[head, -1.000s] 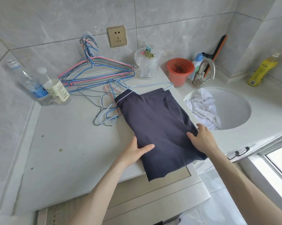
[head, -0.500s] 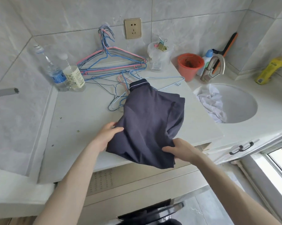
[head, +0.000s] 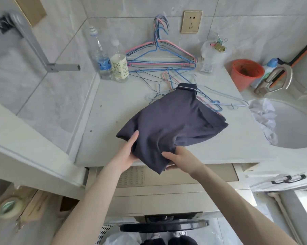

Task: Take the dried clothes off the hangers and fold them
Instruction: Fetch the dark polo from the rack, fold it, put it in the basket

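A folded dark navy shirt [head: 172, 121] with a white-trimmed collar lies partly lifted over the front of the pale countertop [head: 113, 103]. My left hand [head: 126, 154] grips its near left edge, fingers under the cloth and thumb on top. My right hand [head: 181, 159] pinches the near corner that hangs over the counter's front edge. A heap of pink and blue wire hangers [head: 159, 61] lies behind the shirt against the wall, some of them under the collar end.
Two bottles [head: 112, 62] stand at the back left. A clear tub with binder clips [head: 212, 53], an orange cup [head: 246, 72] and a tap [head: 274, 80] are at the back right. White cloth [head: 264, 119] lies in the sink. A washing machine sits below the counter.
The shirt was flat on the counter; both hands have since taken its near edge and raised it, bunching it. The view has tilted down and shifted left.
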